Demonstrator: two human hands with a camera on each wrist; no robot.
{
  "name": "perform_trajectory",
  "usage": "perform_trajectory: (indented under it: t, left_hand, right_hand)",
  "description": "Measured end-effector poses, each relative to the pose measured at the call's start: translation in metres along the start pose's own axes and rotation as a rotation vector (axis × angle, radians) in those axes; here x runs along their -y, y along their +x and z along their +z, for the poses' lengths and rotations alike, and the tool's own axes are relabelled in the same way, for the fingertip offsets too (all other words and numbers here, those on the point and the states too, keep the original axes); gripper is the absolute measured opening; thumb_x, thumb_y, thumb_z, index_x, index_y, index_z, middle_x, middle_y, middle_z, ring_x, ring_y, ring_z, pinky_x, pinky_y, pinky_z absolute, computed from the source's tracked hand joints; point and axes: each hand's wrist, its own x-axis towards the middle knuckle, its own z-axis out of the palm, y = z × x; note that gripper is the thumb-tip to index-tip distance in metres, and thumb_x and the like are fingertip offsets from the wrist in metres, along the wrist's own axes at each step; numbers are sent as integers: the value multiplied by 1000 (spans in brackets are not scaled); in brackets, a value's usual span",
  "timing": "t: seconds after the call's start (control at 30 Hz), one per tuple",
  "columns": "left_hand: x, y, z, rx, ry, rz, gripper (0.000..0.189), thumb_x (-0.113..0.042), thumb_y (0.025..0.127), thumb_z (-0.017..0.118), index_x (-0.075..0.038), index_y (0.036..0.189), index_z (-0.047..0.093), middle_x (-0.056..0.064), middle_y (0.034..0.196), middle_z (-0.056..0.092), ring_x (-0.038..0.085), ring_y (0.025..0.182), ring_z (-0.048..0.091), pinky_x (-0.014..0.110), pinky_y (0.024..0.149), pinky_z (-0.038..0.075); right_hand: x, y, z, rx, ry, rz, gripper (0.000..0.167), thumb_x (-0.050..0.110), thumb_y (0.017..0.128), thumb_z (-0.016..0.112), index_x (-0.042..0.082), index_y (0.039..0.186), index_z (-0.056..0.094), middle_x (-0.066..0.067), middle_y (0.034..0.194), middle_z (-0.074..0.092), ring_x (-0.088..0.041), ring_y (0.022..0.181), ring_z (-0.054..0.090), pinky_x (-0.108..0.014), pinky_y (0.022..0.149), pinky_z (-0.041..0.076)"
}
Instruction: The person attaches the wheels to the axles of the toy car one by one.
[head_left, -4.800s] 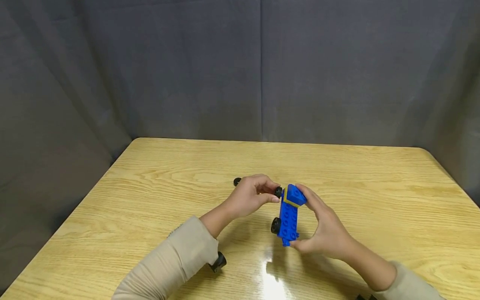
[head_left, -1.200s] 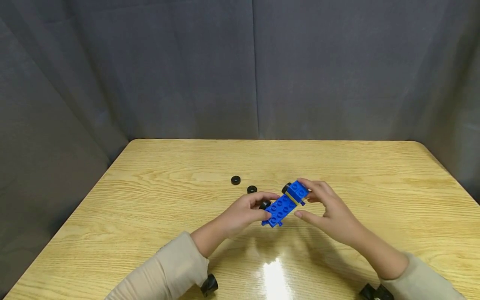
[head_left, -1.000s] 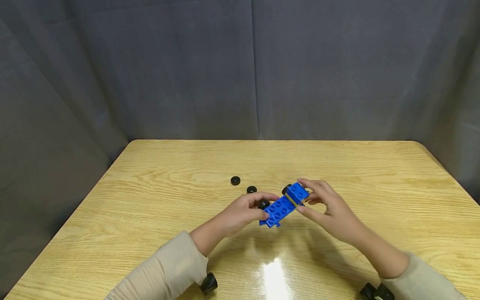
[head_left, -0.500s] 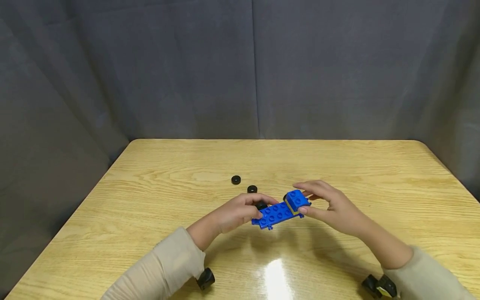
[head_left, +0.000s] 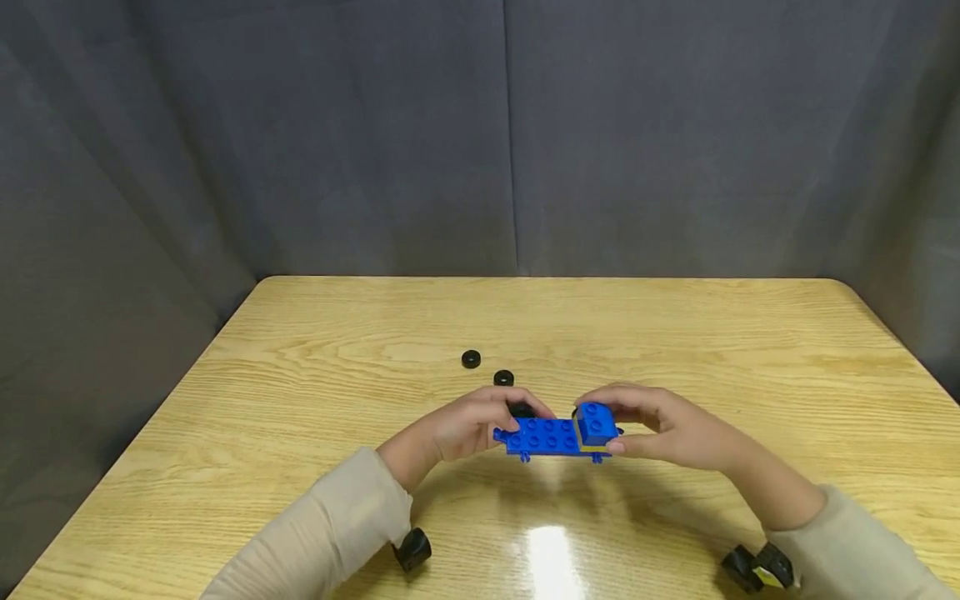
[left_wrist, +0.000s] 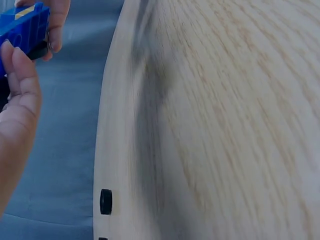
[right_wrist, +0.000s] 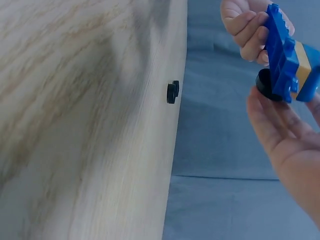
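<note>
A blue toy truck [head_left: 547,437] with a studded bed, a blue cab and a thin yellow layer is held level above the table. My left hand [head_left: 465,425] grips its rear end, thumb on top of the studs. At the cab end, my right hand [head_left: 667,425] holds the truck between thumb and fingers. Black wheels sit on the far side; one wheel [right_wrist: 267,85] shows in the right wrist view below the cab. The near side shows bare axle stubs [head_left: 597,457]. Two loose black wheels, one farther [head_left: 471,359] and one nearer [head_left: 503,378], lie on the table beyond the left hand.
The wooden table [head_left: 337,350] has a dark grey curtain [head_left: 375,150] behind it. Black wrist-worn devices show below the left sleeve [head_left: 412,550] and beside the right sleeve [head_left: 847,542]. A bright light reflection falls on the near tabletop.
The truck has turned from slanting away to lying crosswise, cab to the right. My right hand has come down slightly with it. A second loose wheel, unseen in the oldest frame, shows now.
</note>
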Motion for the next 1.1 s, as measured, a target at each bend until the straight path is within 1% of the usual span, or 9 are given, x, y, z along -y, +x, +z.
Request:
perform_trajectory:
  t: [0.07, 0.13, 0.2, 0.37, 0.57, 0.77, 0.93, 1.0, 1.1]
  left_hand:
    - [0, 1, -1, -2, -12, 0, 53, -8, 81, 44, 22, 125, 46, 0, 104, 62, 5, 84, 60, 16, 74, 53]
    - [1, 2, -1, -2, -19, 7, 52, -9, 82, 42, 22, 123, 46, -2, 100, 62, 4, 82, 59, 15, 72, 52]
    - [1, 3, -2, 1, -28, 18, 50, -10, 83, 41, 21, 122, 47, -3, 98, 62, 4, 79, 58, 16, 71, 51]
    - [4, 6, -5, 11, -96, 54, 42, -13, 89, 40, 13, 120, 50, -8, 97, 64, 3, 76, 59, 16, 71, 51]
    - [5, 8, -3, 5, -166, 65, 33, -15, 96, 36, 2, 120, 50, -10, 102, 64, 2, 79, 60, 16, 72, 51]
    - [3, 9, 0, -10, -159, 46, 33, -14, 96, 34, 3, 120, 47, -11, 100, 65, 0, 76, 61, 16, 71, 50]
    - [2, 10, 0, -29, -145, 49, 23, -13, 95, 35, -7, 107, 54, -12, 84, 65, 1, 73, 61, 19, 74, 50]
    - [3, 10, -1, -39, -130, 48, 24, -13, 94, 35, -5, 109, 53, -12, 83, 64, 1, 73, 62, 21, 77, 50]
    - [4, 9, -5, -50, -99, 48, 33, -13, 95, 36, 5, 120, 47, -13, 88, 65, 0, 76, 64, 23, 82, 52]
  right_hand:
    - [-3, -1, -1, 28, 56, -10, 47, -2, 97, 59, 15, 141, 53, 21, 134, 56, 1, 118, 59, -21, 94, 53]
    - [-4, 0, -2, 52, 108, -14, 53, -2, 98, 57, 28, 141, 52, 22, 136, 55, 0, 120, 58, -21, 95, 52]
    - [-4, 0, -3, 72, 154, -17, 55, -2, 99, 55, 33, 141, 50, 20, 136, 56, -1, 121, 58, -21, 95, 53]
    - [-3, 4, 1, 107, 255, -25, 52, -3, 100, 51, 28, 142, 49, 15, 134, 58, -5, 119, 60, -24, 93, 55]
    - [-4, 5, 5, 129, 357, 46, 48, 6, 101, 56, 31, 141, 52, 12, 134, 57, -7, 119, 59, -24, 94, 54]
    - [-7, 6, 7, 174, 386, 34, 39, 10, 100, 60, 28, 135, 58, 8, 127, 63, -11, 113, 64, -27, 91, 56]
    - [-7, 5, 7, 161, 359, 40, 34, 11, 99, 62, 28, 129, 60, 9, 124, 63, -10, 110, 63, -25, 93, 53]
    - [-8, 4, 7, 148, 347, 44, 33, 11, 98, 63, 28, 126, 60, 9, 123, 63, -9, 110, 62, -25, 93, 53]
    - [-8, 2, 8, 129, 350, 58, 31, 12, 97, 65, 28, 123, 60, 8, 120, 63, -9, 110, 61, -25, 92, 53]
